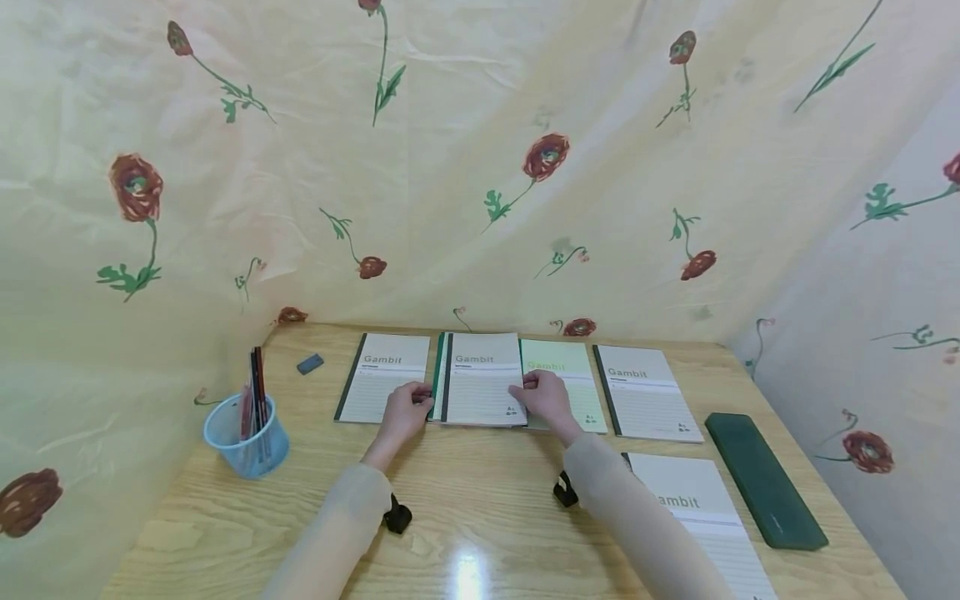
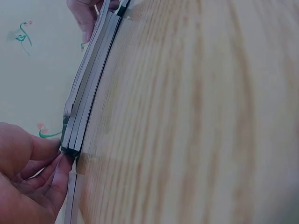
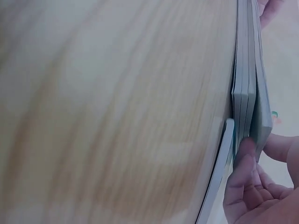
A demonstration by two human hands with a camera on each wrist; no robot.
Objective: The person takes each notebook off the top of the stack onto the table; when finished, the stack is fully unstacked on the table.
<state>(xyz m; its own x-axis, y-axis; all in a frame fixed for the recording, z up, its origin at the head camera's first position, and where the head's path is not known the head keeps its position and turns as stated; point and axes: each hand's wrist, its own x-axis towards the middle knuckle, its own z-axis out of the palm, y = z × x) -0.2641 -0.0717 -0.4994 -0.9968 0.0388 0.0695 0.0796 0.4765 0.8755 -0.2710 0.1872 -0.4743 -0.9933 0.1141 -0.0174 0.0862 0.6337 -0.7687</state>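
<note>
A stack of several notebooks lies at the back middle of the table, with a white-covered Gambit notebook (image 1: 483,383) on top. This top notebook sits slightly right of the green-edged notebooks (image 2: 79,126) beneath it. At the stack's left spine edge, my left hand (image 1: 408,408) holds the lower notebooks between thumb and fingers (image 2: 58,179). My right hand (image 1: 546,397) pinches the top notebook's right edge, thumb above and fingers below. In the right wrist view that edge is raised, leaving a gap above the lower notebooks (image 3: 243,102).
Flanking the stack are a white notebook (image 1: 382,379) on the left, a pale green notebook (image 1: 581,383) and another white notebook (image 1: 648,392) on the right. Nearer lies one more notebook (image 1: 705,525) beside a dark green case (image 1: 765,479). A blue pen cup (image 1: 251,454) and an eraser (image 1: 310,364) are at left.
</note>
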